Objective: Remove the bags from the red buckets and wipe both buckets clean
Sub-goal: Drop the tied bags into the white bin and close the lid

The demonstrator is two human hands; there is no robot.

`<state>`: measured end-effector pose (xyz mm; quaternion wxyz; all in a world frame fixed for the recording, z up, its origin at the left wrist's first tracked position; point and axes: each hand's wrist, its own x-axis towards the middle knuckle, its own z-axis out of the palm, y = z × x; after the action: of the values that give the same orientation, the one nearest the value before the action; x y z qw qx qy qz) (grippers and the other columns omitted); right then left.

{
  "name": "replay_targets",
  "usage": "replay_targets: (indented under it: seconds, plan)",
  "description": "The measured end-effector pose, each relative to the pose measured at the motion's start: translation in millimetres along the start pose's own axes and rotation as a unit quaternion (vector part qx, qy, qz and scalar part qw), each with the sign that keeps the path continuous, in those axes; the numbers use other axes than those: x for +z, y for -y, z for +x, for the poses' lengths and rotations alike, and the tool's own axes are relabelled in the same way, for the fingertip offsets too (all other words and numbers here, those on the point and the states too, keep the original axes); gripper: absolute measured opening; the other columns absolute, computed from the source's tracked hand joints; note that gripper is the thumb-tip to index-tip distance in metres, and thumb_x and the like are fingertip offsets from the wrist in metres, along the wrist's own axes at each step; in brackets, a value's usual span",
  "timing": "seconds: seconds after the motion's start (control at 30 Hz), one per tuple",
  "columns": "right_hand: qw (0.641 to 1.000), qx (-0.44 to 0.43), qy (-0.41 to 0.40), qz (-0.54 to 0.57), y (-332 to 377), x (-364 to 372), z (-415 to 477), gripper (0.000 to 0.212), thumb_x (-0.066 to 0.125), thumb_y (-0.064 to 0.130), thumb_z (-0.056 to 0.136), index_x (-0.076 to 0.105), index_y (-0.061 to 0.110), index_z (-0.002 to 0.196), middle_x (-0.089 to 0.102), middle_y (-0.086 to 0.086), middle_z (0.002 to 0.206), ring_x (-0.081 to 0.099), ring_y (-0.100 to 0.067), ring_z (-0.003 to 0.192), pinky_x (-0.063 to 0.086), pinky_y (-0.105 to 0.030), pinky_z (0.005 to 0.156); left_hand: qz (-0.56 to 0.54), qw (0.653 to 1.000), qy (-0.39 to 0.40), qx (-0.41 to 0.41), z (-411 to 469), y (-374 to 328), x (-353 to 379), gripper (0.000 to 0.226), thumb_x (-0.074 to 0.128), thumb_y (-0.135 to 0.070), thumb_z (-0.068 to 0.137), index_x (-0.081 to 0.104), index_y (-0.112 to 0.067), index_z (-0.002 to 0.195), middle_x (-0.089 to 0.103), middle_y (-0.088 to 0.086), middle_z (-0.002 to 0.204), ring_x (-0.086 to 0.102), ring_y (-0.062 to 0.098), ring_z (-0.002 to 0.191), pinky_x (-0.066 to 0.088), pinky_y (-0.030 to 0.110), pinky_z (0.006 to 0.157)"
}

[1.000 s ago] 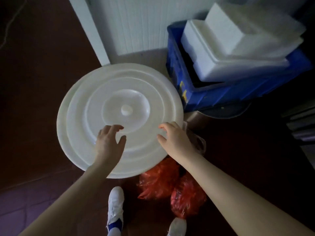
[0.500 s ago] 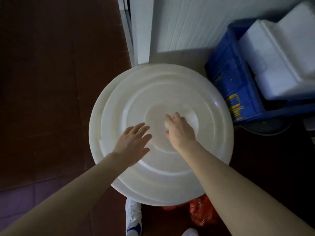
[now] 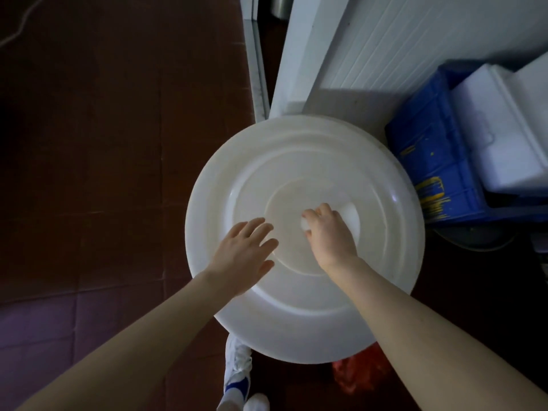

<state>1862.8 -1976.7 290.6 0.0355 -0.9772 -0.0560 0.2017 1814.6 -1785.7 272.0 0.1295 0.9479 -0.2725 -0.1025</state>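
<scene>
My right hand (image 3: 329,235) curls round the knob (image 3: 305,225) of the white lid (image 3: 296,321). My left hand (image 3: 243,253) lies flat on it, fingers spread. A red bag (image 3: 353,378) peeks out below the lid's near edge. No bucket shows, so I judge the wiping not yet begun.

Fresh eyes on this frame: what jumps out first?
The big white round lid fills the middle of the view, with the right hand in a curled grip on its centre knob and the left hand spread open over the lid beside it. At the right edge sits a blue crate holding white foam boxes, and a red bag peeks out under the lid's near rim.
</scene>
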Motion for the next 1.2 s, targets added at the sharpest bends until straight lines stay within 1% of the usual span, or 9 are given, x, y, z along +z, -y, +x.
replay_targets:
  seconds: [0.17,0.27,0.4,0.47,0.6,0.87,0.97,1.07,1.2]
  plan:
    - [0.997,-0.054,-0.048,0.031,54,-7,-41,0.031,0.056,0.009,0.092,0.057,0.015,0.122,0.048,-0.008,0.119,0.047,-0.027,0.11,0.048,-0.041,0.085,0.011,0.997,-0.056,-0.051,-74,4,-22,0.033,0.08,-0.03,0.078,0.072,-0.017,0.107,0.062,0.008,0.127,0.054,0.031,0.125,0.047,0.046,0.101]
    - [0.992,-0.099,-0.068,0.04,90,-9,-70,0.033,0.055,0.011,0.093,0.057,0.017,0.125,0.048,-0.008,0.121,0.045,-0.027,0.112,0.047,-0.038,0.084,0.023,0.992,-0.089,-0.083,-125,3,-28,0.031,0.079,-0.025,0.079,0.073,-0.015,0.107,0.063,0.01,0.125,0.055,0.033,0.122,0.046,0.048,0.1]
    - [0.982,-0.166,-0.083,0.04,147,-1,-122,0.028,0.052,0.009,0.094,0.058,0.015,0.12,0.047,-0.008,0.12,0.044,-0.027,0.111,0.042,-0.034,0.078,0.033,0.984,-0.119,-0.13,-216,-7,-33,0.03,0.079,-0.021,0.078,0.073,-0.014,0.106,0.063,0.01,0.122,0.057,0.033,0.117,0.047,0.048,0.097]
    - [0.974,-0.208,-0.084,0.033,177,9,-142,0.024,0.05,0.012,0.095,0.058,0.014,0.117,0.047,-0.008,0.119,0.043,-0.027,0.111,0.046,-0.037,0.078,0.041,0.979,-0.125,-0.156,-261,-8,-32,0.031,0.078,-0.021,0.077,0.072,-0.015,0.107,0.062,0.009,0.122,0.056,0.032,0.116,0.046,0.047,0.095]
    - [0.956,-0.285,-0.066,0.023,242,36,-170,0.024,0.043,0.018,0.1,0.058,0.013,0.117,0.046,-0.009,0.118,0.042,-0.027,0.111,0.046,-0.041,0.081,0.043,0.97,-0.106,-0.214,-344,-5,-21,0.035,0.08,-0.02,0.076,0.072,-0.015,0.11,0.063,0.01,0.122,0.058,0.034,0.114,0.048,0.048,0.093]
    - [0.919,-0.39,0.027,-0.046,366,139,-194,0.033,0.047,0.004,0.094,0.054,0.017,0.124,0.042,-0.006,0.123,0.041,-0.026,0.116,0.05,-0.039,0.084,0.0,0.949,-0.043,-0.313,-469,23,38,0.037,0.084,-0.019,0.07,0.074,-0.015,0.106,0.066,0.008,0.113,0.062,0.033,0.107,0.052,0.047,0.089]
    - [0.912,-0.404,0.04,-0.052,394,190,-186,0.026,0.047,0.009,0.096,0.057,0.019,0.119,0.043,-0.005,0.12,0.043,-0.024,0.113,0.05,-0.036,0.078,-0.013,0.948,-0.018,-0.319,-491,45,79,0.04,0.085,-0.02,0.068,0.072,-0.017,0.106,0.066,0.006,0.111,0.063,0.031,0.106,0.053,0.045,0.089]
    - [0.912,-0.403,0.052,-0.06,405,247,-168,0.028,0.048,0.006,0.093,0.059,0.019,0.117,0.045,-0.005,0.118,0.044,-0.025,0.111,0.045,-0.035,0.073,-0.024,0.949,0.009,-0.315,-500,72,128,0.044,0.084,-0.021,0.067,0.071,-0.017,0.109,0.065,0.006,0.113,0.062,0.031,0.107,0.053,0.043,0.089]
    - [0.921,-0.378,0.07,-0.07,402,327,-133,0.031,0.048,0.006,0.093,0.06,0.02,0.118,0.046,-0.005,0.118,0.044,-0.025,0.111,0.047,-0.037,0.082,-0.061,0.946,0.03,-0.318,-496,105,204,0.046,0.083,-0.021,0.07,0.071,-0.015,0.114,0.064,0.009,0.122,0.06,0.031,0.114,0.054,0.043,0.087]
